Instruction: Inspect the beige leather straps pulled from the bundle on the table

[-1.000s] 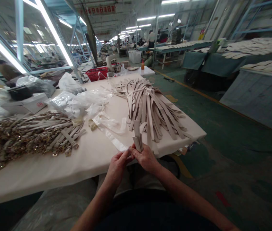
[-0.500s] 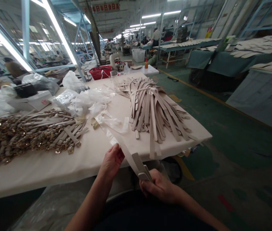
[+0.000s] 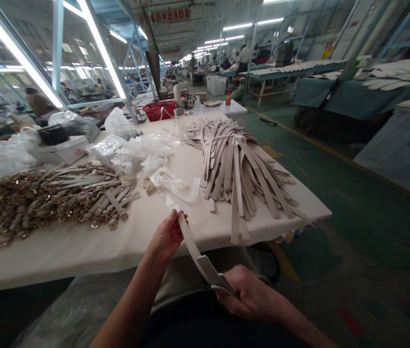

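A pale-covered table [image 3: 147,215] is spanning mid-frame. Lower centre: right hand [image 3: 244,292] is gripping several beige strips [image 3: 208,268]; left hand [image 3: 167,237] is pinching one strip's upper end. Strap bundle [image 3: 231,164] is lying right of centre; buckled straps [image 3: 45,200] are lying frame left.

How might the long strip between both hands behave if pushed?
The long strip will likely bend rather than stay rigid, since it curves from the left hand towards the right hand. It may spring back, as the curve is smooth, without visible creases. It's probably light, looking thin and narrow.
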### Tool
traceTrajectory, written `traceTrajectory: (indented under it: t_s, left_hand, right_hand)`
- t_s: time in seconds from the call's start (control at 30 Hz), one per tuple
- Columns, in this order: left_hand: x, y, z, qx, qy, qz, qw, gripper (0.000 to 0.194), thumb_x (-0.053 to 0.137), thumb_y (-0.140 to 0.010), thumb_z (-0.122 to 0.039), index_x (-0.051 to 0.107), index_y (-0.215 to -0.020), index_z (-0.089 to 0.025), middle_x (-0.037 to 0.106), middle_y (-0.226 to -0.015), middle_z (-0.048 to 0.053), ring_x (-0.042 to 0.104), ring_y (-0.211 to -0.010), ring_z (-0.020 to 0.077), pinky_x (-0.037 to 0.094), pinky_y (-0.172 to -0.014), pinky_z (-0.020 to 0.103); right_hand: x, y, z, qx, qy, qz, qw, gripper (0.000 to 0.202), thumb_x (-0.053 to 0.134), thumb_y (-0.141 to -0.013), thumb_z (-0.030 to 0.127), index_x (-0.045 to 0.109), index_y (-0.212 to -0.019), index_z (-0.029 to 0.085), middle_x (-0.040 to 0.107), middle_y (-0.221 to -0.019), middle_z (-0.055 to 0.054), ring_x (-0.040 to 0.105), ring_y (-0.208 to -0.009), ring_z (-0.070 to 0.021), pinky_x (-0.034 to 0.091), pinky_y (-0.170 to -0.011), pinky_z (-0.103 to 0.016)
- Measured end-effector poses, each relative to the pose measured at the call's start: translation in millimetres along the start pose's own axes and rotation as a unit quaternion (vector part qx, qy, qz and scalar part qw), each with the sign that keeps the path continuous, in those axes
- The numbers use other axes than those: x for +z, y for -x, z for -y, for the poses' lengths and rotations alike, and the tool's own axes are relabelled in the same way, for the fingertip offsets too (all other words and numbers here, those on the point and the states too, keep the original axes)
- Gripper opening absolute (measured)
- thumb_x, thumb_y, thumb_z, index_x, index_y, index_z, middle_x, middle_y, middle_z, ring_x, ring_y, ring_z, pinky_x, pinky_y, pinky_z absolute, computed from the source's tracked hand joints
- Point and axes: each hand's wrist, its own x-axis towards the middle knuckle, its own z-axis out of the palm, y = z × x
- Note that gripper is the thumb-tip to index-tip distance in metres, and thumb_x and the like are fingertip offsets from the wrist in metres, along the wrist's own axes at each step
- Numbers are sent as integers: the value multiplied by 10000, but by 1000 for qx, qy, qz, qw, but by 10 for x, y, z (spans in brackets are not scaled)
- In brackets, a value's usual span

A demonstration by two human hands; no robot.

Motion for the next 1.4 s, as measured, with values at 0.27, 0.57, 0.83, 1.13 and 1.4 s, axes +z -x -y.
traceTrajectory:
  t_s: [0.27, 0.57, 0.83, 1.13, 1.4]
  left_hand:
    - [-28, 53, 18, -38, 5, -26, 999, 213, 529, -968, -243, 655, -829, -142, 701, -627, 13, 664, -520, 119, 533, -505, 208]
    - [-164, 60, 227, -9, -38, 12, 999, 69, 687, -846, -164, 638, -808, -135, 659, -592, -2, 652, -522, 116, 555, -539, 213]
    - [-88, 68, 187, 12, -61, -10, 998, 138, 706, -778, -82, 637, -875, -152, 698, -707, 18, 680, -571, 118, 551, -536, 194]
    - [-90, 0, 74, 3, -12, 1, 1000, 98, 581, -849, -113, 652, -781, -120, 731, -764, 74, 711, -681, 157, 590, -633, 252]
    - [-68, -24, 77, 14, -17, 2, 1000, 65, 663, -827, -106, 630, -776, -130, 706, -706, 37, 681, -602, 132, 570, -593, 233]
  right_hand:
    - [64, 54, -127, 30, 22, -39, 999, 256, 450, -852, 192, 312, -636, 204, 315, -582, 64, 290, -525, -79, 236, -510, -242]
    - [204, 206, -276, 147, -155, -134, 968, 312, 384, -984, 389, 570, -1080, 157, 642, -808, -28, 532, -496, -95, 409, -495, -220]
    - [176, 295, -259, 162, -170, -261, 936, 465, 429, -952, 586, 600, -881, 159, 459, -525, 51, 408, -420, -95, 324, -414, -222]
    - [144, 327, -336, 35, 54, -164, 984, 429, 381, -974, 469, 442, -639, 207, 410, -575, 29, 360, -531, -115, 276, -522, -266]
    - [145, 244, -311, -18, 112, -113, 987, 437, 341, -974, 474, 427, -637, 209, 431, -567, 30, 336, -521, -109, 245, -503, -263]
